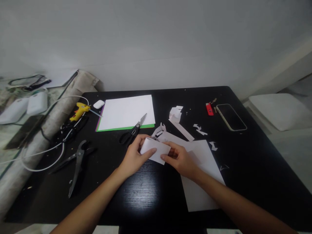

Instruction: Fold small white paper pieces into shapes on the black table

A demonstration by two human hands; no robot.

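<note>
Between both hands, above the black table [112, 201], is a small white piece of paper [156, 150], bent over in a rounded fold at its left end. My left hand [136, 156] pinches that folded end, thumb on the near face and fingers behind. The right edge is gripped by my right hand [179, 158] between thumb and fingers. Under my right wrist lies a larger white sheet [202, 195]. Just beyond my left hand, black-handled scissors [134, 130] rest partly on a stack of paper [126, 112], white on top with green and purple edges below.
Paper scraps [175, 114] and a strip [182, 130] lie past the hands. Pliers [79, 159], a yellow glue gun [80, 111], a white cable [63, 151] and a small white case [98, 104] are at left. A red lighter [209, 109] and phone [231, 117] sit right.
</note>
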